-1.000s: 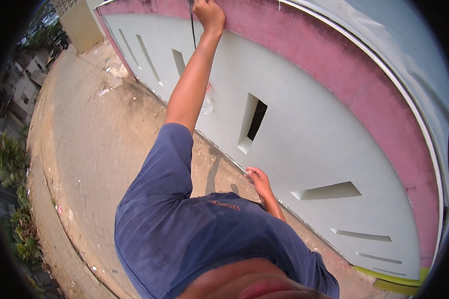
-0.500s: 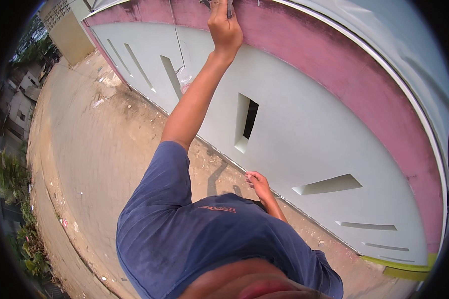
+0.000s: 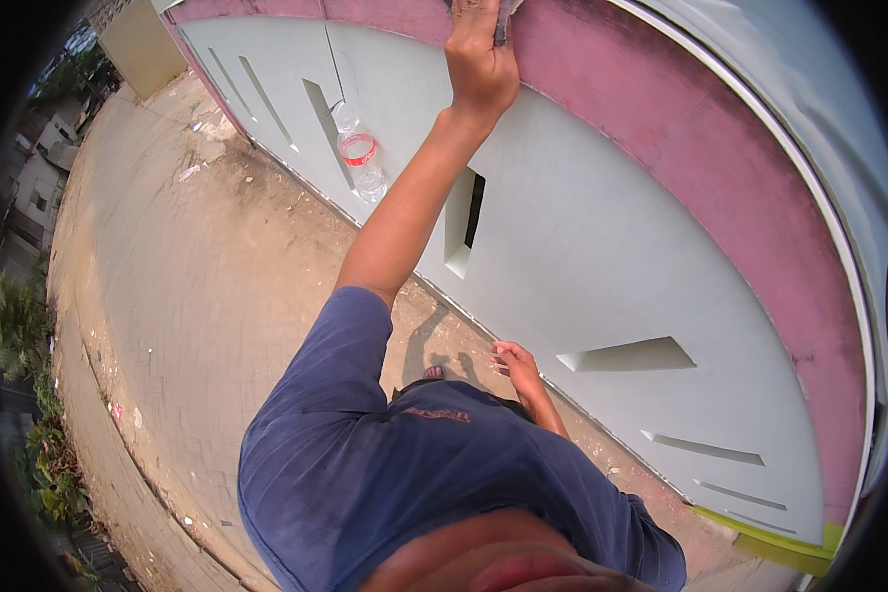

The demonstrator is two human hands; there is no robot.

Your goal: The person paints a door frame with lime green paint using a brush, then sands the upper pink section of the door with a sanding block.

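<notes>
My left hand (image 3: pixel 481 64) reaches up to the pink band (image 3: pixel 602 74) along the top of the wall. Its fingers are closed round a dark grey piece (image 3: pixel 503 24) that looks like sandpaper, pressed to the band; the upper edge of the picture cuts off part of it. Lower down, my right hand (image 3: pixel 516 367) hangs near the foot of the white wall (image 3: pixel 602 257), fingers loosely bent and apart, with nothing visible in them. A clear plastic bottle (image 3: pixel 358 150) with a red label hangs on a thin cord against the wall, left of my raised forearm.
Several narrow slots, one a deep opening (image 3: pixel 464 222), cut through the wall. A paved, sandy path (image 3: pixel 178 296) with bits of litter runs along it on the left. Plants (image 3: pixel 54 474) line the path's far side. Dark stains mark the pink band.
My left hand has shifted right along the pink band with the grey piece. The bottle, mostly hidden behind my forearm before, now shows fully. My right hand stays low, its fingers slightly more spread.
</notes>
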